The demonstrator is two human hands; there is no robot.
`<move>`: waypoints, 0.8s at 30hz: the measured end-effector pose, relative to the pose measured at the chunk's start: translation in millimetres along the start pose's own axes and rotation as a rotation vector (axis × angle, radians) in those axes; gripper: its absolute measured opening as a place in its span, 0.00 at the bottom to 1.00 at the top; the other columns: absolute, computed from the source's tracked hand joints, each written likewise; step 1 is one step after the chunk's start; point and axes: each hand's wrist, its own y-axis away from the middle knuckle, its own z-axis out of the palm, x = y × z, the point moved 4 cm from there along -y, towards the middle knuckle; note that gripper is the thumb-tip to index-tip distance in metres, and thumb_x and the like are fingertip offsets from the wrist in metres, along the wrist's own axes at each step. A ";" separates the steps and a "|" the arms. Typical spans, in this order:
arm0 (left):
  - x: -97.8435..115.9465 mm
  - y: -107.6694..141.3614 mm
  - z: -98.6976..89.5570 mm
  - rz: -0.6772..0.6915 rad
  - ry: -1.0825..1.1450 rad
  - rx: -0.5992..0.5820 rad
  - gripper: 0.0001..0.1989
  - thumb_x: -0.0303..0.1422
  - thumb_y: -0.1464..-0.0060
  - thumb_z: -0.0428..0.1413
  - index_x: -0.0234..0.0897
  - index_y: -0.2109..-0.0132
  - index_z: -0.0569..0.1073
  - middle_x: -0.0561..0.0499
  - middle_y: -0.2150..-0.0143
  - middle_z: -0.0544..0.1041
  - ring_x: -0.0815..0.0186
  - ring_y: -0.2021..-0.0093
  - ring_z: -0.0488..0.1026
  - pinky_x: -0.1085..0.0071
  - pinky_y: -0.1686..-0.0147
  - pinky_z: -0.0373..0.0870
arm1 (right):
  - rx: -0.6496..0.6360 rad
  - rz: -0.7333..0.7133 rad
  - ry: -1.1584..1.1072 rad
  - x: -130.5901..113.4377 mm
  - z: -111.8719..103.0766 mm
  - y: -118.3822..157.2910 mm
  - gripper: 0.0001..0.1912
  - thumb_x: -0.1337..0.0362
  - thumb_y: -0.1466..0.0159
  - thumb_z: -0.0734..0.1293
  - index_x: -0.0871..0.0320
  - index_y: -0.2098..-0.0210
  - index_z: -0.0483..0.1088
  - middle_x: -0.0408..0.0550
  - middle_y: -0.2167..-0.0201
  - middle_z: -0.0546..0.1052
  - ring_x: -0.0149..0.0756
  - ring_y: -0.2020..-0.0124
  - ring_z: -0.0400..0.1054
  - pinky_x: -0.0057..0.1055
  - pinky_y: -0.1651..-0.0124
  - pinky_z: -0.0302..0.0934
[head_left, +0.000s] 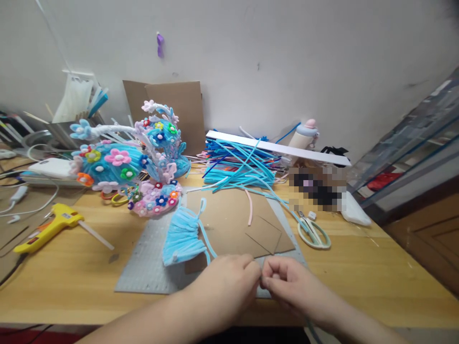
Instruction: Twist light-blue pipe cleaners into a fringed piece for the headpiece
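My left hand (233, 282) is closed, its back facing up, near the front edge of the grey mat (143, 267). Beside it, fingertips close to touching it, my right hand (287, 282) has its fingers curled in a pinch. What the fingers hold is too small or hidden to name; a dim strand hangs below my right wrist. Left of my hands lies a light blue piece of bunched fuzzy stems (182, 236) with loose ends. Behind them a cardboard sheet (225, 215) bears a pink stem (249, 208) and cut lines.
Flower-covered blue decorations (118, 165) stand at the left, behind a yellow glue gun (53, 227). Blue stems (236, 165) are piled at the back. Scissors (313, 233) and a bottle (303, 138) are at the right.
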 end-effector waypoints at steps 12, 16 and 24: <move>11.1 4.4 1.1 0.244 -0.194 0.092 0.07 0.37 0.48 0.50 0.38 0.64 0.62 0.55 0.72 0.67 0.66 0.74 0.64 0.69 0.78 0.53 | -0.390 0.647 -0.910 37.5 17.3 2.2 0.16 0.61 0.48 0.55 0.63 0.86 0.61 0.36 0.93 0.57 0.18 0.94 0.49 0.16 0.91 0.40; 13.3 4.8 -3.3 0.282 -0.207 0.155 0.06 0.35 0.45 0.48 0.38 0.62 0.62 0.55 0.71 0.67 0.67 0.74 0.63 0.68 0.78 0.52 | -0.546 0.611 -0.959 41.8 24.2 4.1 0.19 0.57 0.50 0.53 0.63 0.87 0.63 0.39 0.94 0.58 0.23 0.96 0.50 0.19 0.94 0.42; 10.7 7.7 -6.3 0.295 -0.203 0.213 0.04 0.29 0.44 0.45 0.35 0.65 0.63 0.53 0.70 0.70 0.68 0.72 0.64 0.68 0.73 0.55 | -0.634 0.380 -1.221 26.7 25.6 8.5 0.09 0.64 0.47 0.59 0.61 0.80 0.61 0.35 0.90 0.60 0.18 0.94 0.45 0.16 0.91 0.38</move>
